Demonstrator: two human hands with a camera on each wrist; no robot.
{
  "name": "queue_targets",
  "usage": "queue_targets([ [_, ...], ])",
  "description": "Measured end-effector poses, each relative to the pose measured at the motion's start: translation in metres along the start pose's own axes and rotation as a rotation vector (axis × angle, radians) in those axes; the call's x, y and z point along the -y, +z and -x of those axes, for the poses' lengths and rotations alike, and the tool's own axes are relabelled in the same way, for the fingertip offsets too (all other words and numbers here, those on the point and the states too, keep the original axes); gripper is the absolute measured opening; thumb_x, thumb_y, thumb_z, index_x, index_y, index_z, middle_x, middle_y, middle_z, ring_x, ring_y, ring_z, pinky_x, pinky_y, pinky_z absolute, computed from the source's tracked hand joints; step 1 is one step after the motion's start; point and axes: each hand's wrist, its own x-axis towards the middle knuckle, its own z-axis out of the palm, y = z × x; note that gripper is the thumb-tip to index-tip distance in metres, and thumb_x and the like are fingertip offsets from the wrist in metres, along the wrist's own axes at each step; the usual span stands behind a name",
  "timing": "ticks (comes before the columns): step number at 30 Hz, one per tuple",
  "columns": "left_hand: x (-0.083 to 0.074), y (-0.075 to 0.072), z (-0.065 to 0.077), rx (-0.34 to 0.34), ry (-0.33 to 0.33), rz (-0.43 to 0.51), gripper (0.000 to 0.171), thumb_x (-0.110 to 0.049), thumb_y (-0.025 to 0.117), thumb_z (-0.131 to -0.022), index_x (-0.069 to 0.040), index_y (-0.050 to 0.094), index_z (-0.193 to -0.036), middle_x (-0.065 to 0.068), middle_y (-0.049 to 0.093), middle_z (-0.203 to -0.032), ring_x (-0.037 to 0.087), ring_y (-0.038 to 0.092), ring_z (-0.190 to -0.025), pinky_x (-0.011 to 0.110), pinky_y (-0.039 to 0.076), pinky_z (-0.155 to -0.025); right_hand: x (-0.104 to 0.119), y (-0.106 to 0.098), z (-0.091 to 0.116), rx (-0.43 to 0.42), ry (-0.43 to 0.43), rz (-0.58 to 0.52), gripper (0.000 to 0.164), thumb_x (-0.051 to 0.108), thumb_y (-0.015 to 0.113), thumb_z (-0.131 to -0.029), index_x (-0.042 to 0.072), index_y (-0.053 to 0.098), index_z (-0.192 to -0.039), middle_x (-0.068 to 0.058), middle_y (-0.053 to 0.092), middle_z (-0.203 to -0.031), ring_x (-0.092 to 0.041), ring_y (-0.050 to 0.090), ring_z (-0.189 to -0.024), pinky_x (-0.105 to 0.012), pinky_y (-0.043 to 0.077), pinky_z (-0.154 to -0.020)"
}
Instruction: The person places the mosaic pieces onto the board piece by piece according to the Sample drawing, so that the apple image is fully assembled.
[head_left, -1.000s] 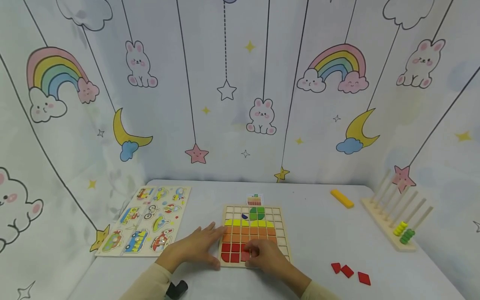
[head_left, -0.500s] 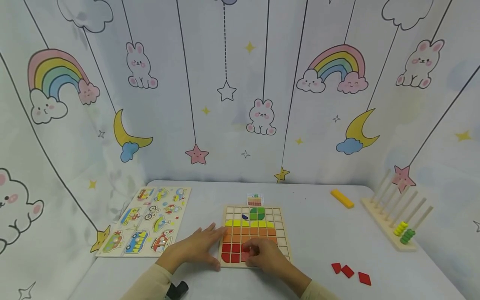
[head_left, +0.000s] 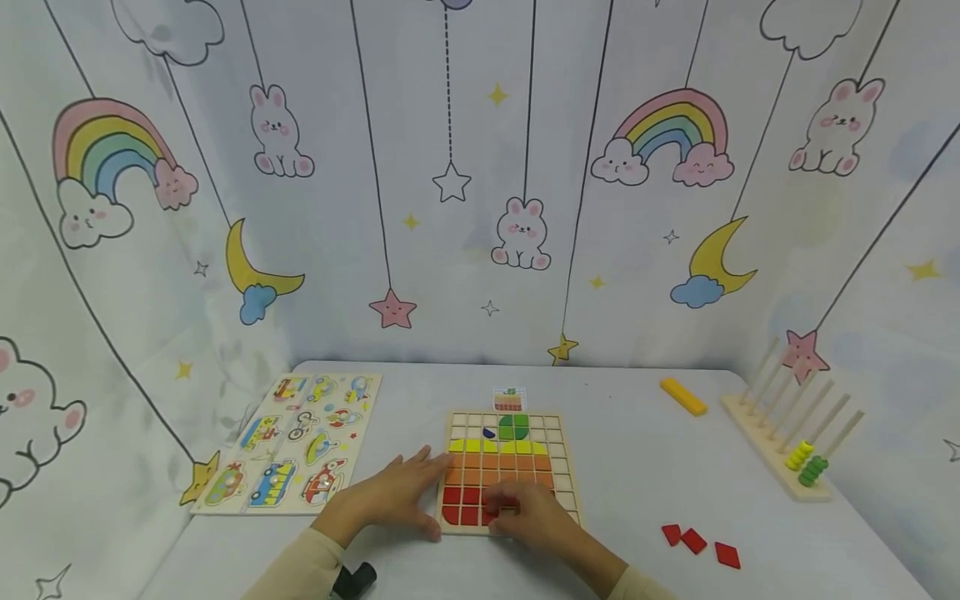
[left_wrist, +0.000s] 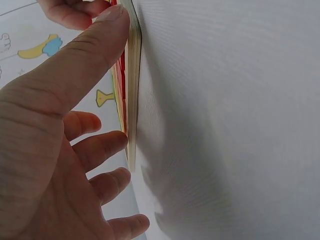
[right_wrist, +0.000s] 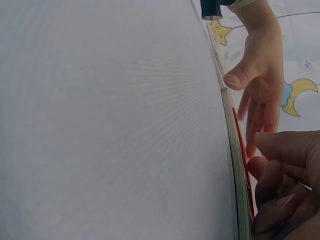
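A wooden grid board (head_left: 556, 423) lies on the table, filled in rows with red, orange and yellow tiles, plus a green shape and a small dark blue piece near the top. My left hand (head_left: 397, 498) steadies its left side, fingers spread and thumb (left_wrist: 112, 15) at the edge in the left wrist view. Over the lower red rows is my right hand (head_left: 538, 515), thumb and index finger apart above a red tile (head_left: 487, 516) lying flat in the bottom row. In the right wrist view its other fingers (right_wrist: 270, 215) curl close over the board. The hand covers the lower right cells.
Three loose red tiles (head_left: 694, 542) lie right of the board. A vehicle puzzle board (head_left: 345, 454) is at left, a picture card (head_left: 510, 399) behind the grid. At right are a yellow block (head_left: 683, 397) and a peg stand (head_left: 813, 493). A black object (head_left: 354, 581) sits at the front.
The red tile that stood tilted between my right thumb and index finger now lies flat in the bottom row; those fingers have parted from it. My left hand stays put.
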Motion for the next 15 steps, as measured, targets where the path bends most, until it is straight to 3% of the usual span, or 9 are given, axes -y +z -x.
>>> queue_targets([
  [5, -0.001, 0.000, -0.001, -0.001, -0.003, 0.008, 0.108, -0.057, 0.087, -0.072, -0.019, 0.037, -0.159, 0.002, 0.040, -0.162, 0.034, 0.026, -0.154, 0.066, 0.025, -0.120, -0.002, -0.004, 0.003, 0.004, -0.004, -0.003, 0.028, 0.017, 0.081, -0.086, 0.019, 0.077, -0.114, 0.011, 0.073, -0.105, -0.014, 0.063, -0.099, -0.045, 0.057, -0.093],
  [9, 0.000, 0.000, -0.002, -0.004, -0.001, 0.006, 0.108, -0.058, 0.087, -0.072, -0.019, 0.036, -0.160, 0.002, 0.040, -0.163, 0.034, 0.026, -0.154, 0.066, 0.024, -0.120, -0.015, -0.018, 0.012, -0.024, -0.019, -0.036, 0.033, 0.024, 0.080, -0.087, 0.021, 0.075, -0.119, 0.009, 0.073, -0.112, -0.015, 0.063, -0.100, -0.035, 0.058, -0.082],
  [12, 0.000, 0.000, -0.001, -0.005, 0.010, 0.017, 0.108, -0.058, 0.086, -0.072, -0.018, 0.036, -0.160, 0.002, 0.039, -0.163, 0.035, 0.025, -0.154, 0.067, 0.024, -0.120, -0.030, -0.039, 0.026, -0.057, 0.020, -0.134, 0.039, 0.030, 0.079, -0.089, 0.017, 0.072, -0.126, 0.002, 0.071, -0.118, -0.019, 0.063, -0.092, -0.028, 0.056, -0.070],
  [15, 0.002, -0.003, 0.001, -0.010, 0.020, 0.029, 0.108, -0.057, 0.086, -0.073, -0.017, 0.036, -0.160, 0.003, 0.038, -0.163, 0.036, 0.024, -0.154, 0.067, 0.025, -0.119, -0.047, -0.066, 0.043, -0.125, 0.098, -0.313, 0.047, 0.031, 0.076, -0.092, 0.011, 0.066, -0.134, -0.009, 0.068, -0.125, -0.022, 0.062, -0.082, -0.025, 0.053, -0.060],
])
